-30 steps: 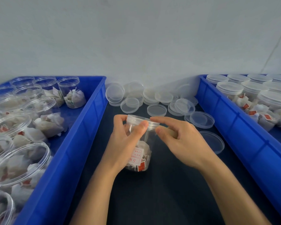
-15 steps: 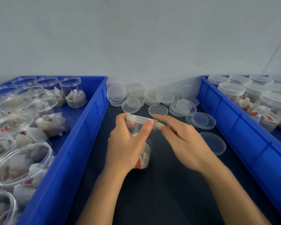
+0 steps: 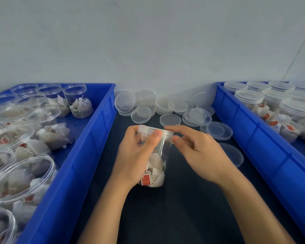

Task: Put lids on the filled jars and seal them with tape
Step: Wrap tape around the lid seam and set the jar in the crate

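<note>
Gripping the lidded clear plastic jar [image 3: 158, 155], left hand [image 3: 136, 159] and pinching right hand [image 3: 199, 154] sit before scattered clear round lids [image 3: 170, 120] between blue plastic bins [image 3: 81, 155].

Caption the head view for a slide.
Left hand grips a filled jar while right hand touches its lid, between two blue bins.

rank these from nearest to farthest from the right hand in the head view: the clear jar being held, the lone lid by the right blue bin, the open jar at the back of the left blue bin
1. Clear plastic jar: centre, at the right hand's fingertips.
2. Lone clear round lid: right, beside the right blue bin.
3. Open clear jar: back of the left blue bin.
</note>
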